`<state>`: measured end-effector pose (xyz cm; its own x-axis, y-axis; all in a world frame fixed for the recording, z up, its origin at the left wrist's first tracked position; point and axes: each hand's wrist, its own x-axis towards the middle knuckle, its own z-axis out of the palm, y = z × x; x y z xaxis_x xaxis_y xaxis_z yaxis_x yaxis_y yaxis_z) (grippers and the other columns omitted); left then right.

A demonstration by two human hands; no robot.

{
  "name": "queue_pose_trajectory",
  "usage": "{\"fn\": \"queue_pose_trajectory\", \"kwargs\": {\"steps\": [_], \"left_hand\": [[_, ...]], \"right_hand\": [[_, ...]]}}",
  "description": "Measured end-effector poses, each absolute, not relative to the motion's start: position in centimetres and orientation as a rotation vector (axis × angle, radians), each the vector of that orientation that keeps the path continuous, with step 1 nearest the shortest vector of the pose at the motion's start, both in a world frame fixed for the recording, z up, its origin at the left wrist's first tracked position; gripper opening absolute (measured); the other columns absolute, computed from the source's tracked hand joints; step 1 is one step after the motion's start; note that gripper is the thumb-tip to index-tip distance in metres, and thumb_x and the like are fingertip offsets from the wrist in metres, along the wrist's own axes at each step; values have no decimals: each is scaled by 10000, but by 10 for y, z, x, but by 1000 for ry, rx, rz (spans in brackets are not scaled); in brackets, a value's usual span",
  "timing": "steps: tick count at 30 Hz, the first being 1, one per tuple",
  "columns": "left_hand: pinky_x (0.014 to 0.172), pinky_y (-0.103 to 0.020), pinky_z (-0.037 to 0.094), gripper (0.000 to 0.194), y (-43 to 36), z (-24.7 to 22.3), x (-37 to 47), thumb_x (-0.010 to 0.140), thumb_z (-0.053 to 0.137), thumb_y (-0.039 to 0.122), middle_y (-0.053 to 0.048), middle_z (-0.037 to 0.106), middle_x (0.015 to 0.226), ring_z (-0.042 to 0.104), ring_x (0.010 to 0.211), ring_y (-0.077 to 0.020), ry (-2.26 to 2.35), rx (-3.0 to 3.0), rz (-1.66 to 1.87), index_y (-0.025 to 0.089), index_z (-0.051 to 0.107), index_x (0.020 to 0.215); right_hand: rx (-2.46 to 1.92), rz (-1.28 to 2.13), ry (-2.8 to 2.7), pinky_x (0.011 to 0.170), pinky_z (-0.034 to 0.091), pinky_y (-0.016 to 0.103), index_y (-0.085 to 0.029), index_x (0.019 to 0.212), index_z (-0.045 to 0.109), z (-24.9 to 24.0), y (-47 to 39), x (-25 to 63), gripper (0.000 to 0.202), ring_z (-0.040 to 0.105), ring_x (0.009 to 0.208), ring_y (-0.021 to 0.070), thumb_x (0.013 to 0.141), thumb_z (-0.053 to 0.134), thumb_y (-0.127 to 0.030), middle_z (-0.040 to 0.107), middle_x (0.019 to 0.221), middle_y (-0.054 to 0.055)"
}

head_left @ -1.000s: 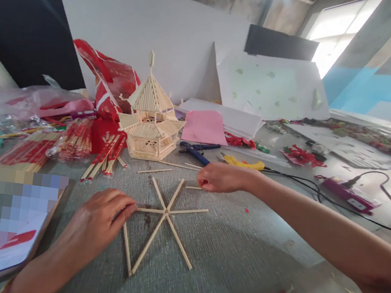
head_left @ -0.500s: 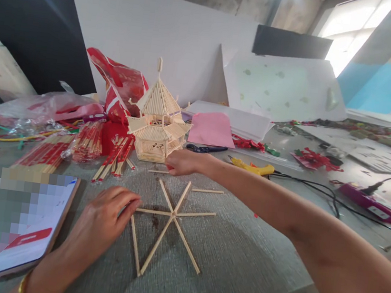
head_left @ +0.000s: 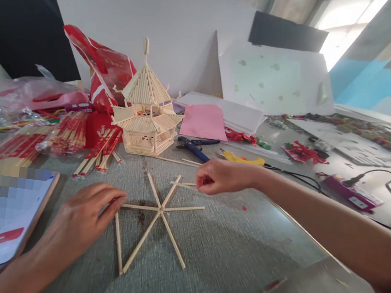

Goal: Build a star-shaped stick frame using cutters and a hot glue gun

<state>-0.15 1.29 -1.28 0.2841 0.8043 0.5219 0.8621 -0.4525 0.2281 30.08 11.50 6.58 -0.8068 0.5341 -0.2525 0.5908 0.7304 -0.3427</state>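
On the table lies a six-armed star of thin wooden sticks (head_left: 143, 235), joined at the centre. One more stick (head_left: 119, 243) links the tips of its left and lower-left arms. My left hand (head_left: 91, 212) is closed at the tip of the left arm, thumb and forefinger pinching there. Beyond the star, my right hand (head_left: 211, 176) is closed on a thin wooden stick (head_left: 183, 186), which points left over the upper-right arm. Behind stands a pagoda model (head_left: 143, 132) built of similar sticks, with loose sticks (head_left: 174, 161) at its base.
A tablet (head_left: 32, 226) lies at the left. Red-wrapped chopstick bundles (head_left: 69, 134) are behind it. Blue-handled pliers (head_left: 195, 147) and a yellow glue gun (head_left: 244, 158) lie at the back, its cable running toward a purple power strip (head_left: 353, 192). A pink paper sheet (head_left: 204, 121) is nearby.
My right hand has moved right from beside the pagoda model and now carries a stick. My left hand stays at the star's left tip. The whole view has shifted slightly.
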Motion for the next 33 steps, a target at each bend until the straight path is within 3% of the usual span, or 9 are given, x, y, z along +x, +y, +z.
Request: {"fn": "queue_pose_trajectory", "kwargs": {"steps": [9, 19, 33], "left_hand": [[764, -291, 467, 327, 12, -15, -2, 902, 379, 469, 0, 646, 866, 617, 815, -172, -1636, -2450, -858, 249, 620, 885], [804, -297, 442, 281, 14, -18, -6, 903, 412, 441, 5, 644, 887, 606, 845, -168, -1631, -2480, -835, 242, 611, 906], [717, -259, 463, 281, 10, -11, 2, 891, 418, 432, 17, 661, 838, 626, 783, -154, -1679, -2528, -866, 240, 620, 862]], "right_hand": [[737, -314, 2730, 587, 298, 251, -158, 747, 641, 57, 87, 289, 141, 471, 617, 118, 743, 500, -162, 620, 721, 33], [675, -218, 2699, 579, 268, 263, -148, 758, 646, 57, 85, 280, 146, 461, 627, 122, 756, 501, -144, 626, 750, 43], [581, -110, 2734, 585, 259, 275, -147, 789, 635, 56, 88, 277, 129, 453, 641, 128, 778, 508, -134, 615, 772, 40]]}}
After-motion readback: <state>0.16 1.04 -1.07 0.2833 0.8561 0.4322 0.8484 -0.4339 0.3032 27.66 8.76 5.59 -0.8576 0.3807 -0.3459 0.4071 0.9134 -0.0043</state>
